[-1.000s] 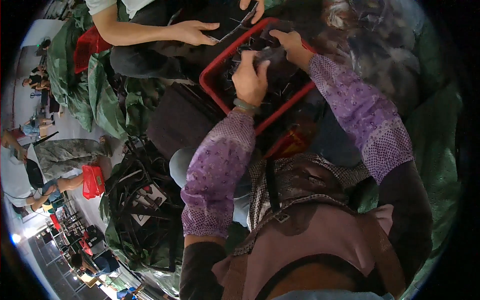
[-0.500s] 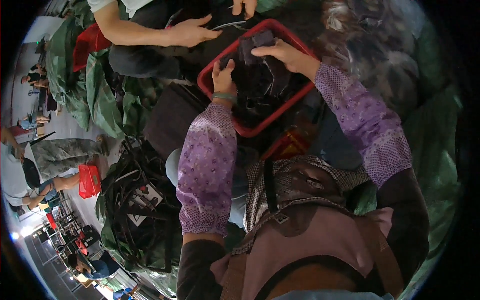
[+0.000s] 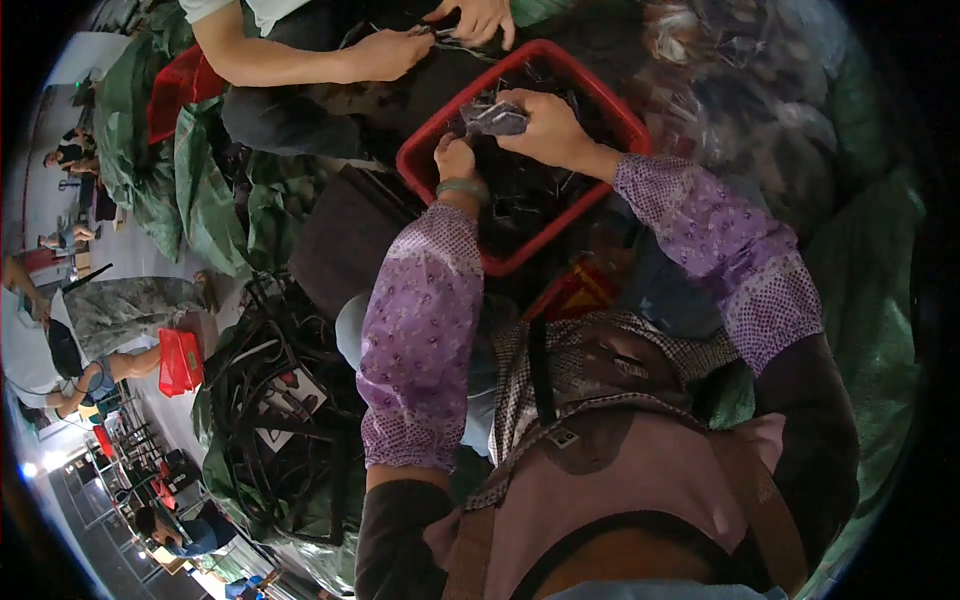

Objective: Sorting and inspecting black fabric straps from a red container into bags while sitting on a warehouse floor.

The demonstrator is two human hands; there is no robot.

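Your right hand (image 3: 548,130) grips a small dark piece (image 3: 496,119) between thumb and fingers, over the upper left part of the red basket (image 3: 642,137). Your left hand (image 3: 457,160) is just beside it, inside the basket's left rim, its fingers partly curled; whether it grips anything, you cannot tell from this view. More dark pieces (image 3: 515,215) lie loose in the basket below both hands (some show pale edges). Purple sleeves (image 3: 420,325) cover your forearms, and a green band (image 3: 462,187) circles your left wrist.

Beyond the basket, a co-worker's hands (image 3: 392,54) work at something thin and dark. Clear plastic bags (image 3: 760,120) are piled to the right. Left of your left arm, black straps (image 3: 245,400) lie tangled, and farther left a red tub (image 3: 180,362) rests on the floor.
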